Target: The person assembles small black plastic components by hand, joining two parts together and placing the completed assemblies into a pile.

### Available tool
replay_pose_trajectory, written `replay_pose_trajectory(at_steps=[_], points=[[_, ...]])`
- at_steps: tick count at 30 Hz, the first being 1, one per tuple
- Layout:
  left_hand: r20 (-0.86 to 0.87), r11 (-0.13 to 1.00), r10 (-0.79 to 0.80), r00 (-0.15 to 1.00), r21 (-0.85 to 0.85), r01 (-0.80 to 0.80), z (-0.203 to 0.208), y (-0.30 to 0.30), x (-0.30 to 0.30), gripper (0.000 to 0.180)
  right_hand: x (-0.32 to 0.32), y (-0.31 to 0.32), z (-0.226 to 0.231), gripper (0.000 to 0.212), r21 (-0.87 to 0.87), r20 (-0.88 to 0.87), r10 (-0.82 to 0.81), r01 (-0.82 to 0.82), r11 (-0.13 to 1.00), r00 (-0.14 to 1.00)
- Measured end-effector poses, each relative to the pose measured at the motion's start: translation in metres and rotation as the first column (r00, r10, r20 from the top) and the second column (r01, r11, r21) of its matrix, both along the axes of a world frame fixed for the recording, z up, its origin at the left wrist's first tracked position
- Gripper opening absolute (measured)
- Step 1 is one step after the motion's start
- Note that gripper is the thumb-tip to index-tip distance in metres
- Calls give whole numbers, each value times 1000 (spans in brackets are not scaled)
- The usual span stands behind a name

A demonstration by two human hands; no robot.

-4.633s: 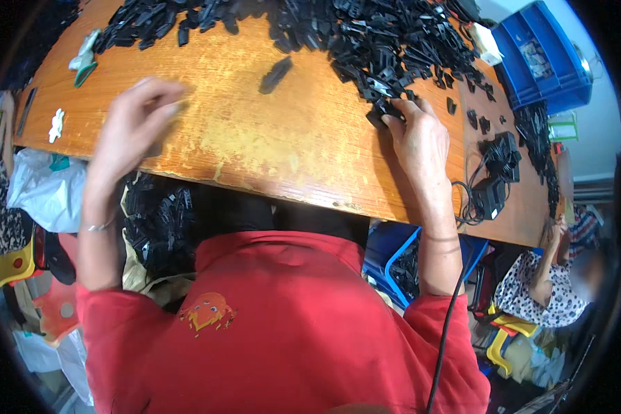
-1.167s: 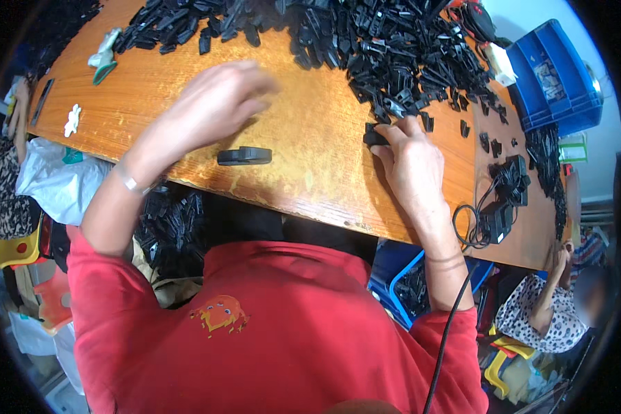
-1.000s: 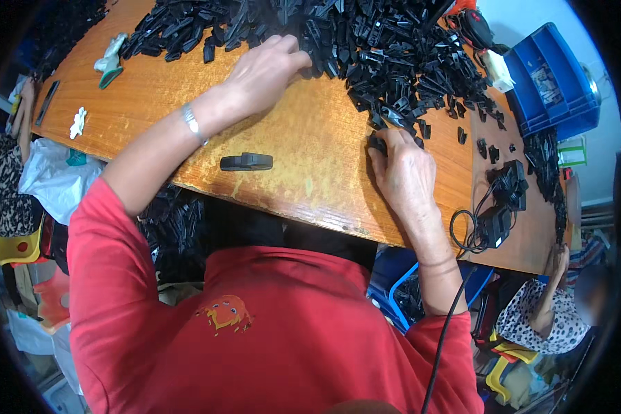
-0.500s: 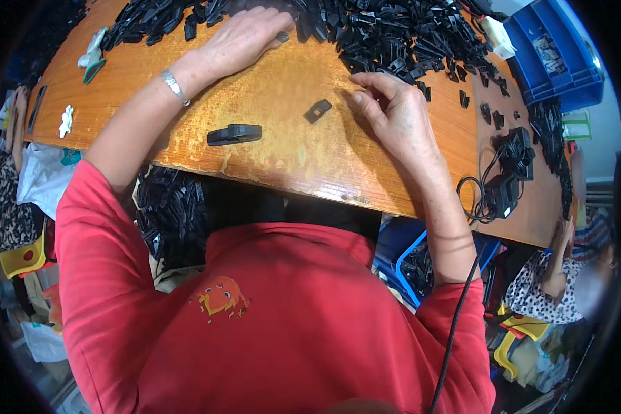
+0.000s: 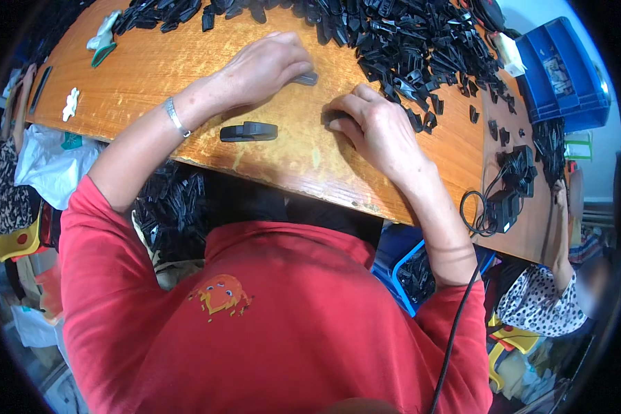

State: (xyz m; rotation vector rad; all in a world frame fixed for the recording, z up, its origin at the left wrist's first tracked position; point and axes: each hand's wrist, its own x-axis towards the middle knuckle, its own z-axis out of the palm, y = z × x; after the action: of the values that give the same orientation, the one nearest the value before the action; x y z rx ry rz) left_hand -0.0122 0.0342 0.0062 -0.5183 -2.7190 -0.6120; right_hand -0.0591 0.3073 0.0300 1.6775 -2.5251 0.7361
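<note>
Watching the clip near the table edge: a careless brush could knock it off. My right hand is around the small part; can't tell if clamped, might skid. My left hand pinches the slim part; a slip could lose it in the pile.

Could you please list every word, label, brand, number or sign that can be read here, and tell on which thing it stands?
No text can be read.
Small white label on the black box: too small.
Pale patch inside the blue crate: too blurred to tell whether it bears print.
Red shirt: a coloured picture, no readable letters.
Black plastic piece lying apart from the black pile: no readable marking.
</note>
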Motion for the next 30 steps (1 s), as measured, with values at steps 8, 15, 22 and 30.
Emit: replay_pose_trajectory(at_steps=[8, 15, 22, 30], points=[[13, 988, 152, 988, 40, -152, 13, -4, 25, 26, 5, 0, 9, 21, 117, 113, -210, 196, 974, 971], [-28, 983, 176, 984, -45, -177, 8, -11, 31, 24, -8, 5, 0, 21, -1, 72, 3, -3, 1000, 997], [3, 983, 180, 984, 25, -180, 7, -10, 29, 21, -2, -39, 12, 22, -23, 136, -244, 250, 968, 960], [44, 979, 154, 987, 126, -159, 7, -12, 28, 19, -20, -53, -10, 26, -154, 67, -208, 216, 964, 976]])
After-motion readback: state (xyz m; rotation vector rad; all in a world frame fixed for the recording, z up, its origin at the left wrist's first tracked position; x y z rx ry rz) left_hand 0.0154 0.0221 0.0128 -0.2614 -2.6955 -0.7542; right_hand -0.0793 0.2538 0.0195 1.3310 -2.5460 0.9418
